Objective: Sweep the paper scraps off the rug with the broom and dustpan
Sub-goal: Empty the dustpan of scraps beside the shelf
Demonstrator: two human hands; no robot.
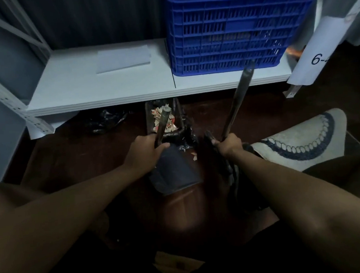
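A white paper sign (309, 48) hanging at the right end of the shelf (99, 93) reads "6-", the rest cut off.

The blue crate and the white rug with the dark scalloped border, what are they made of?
The blue slotted crate on the pale shelf looks like moulded plastic: even colour, rigid ribs and rows of neat vent slots. The white rug with the dark scalloped border seems to be soft woven or tufted fabric, matte and fuzzy, though dim light hides the weave.
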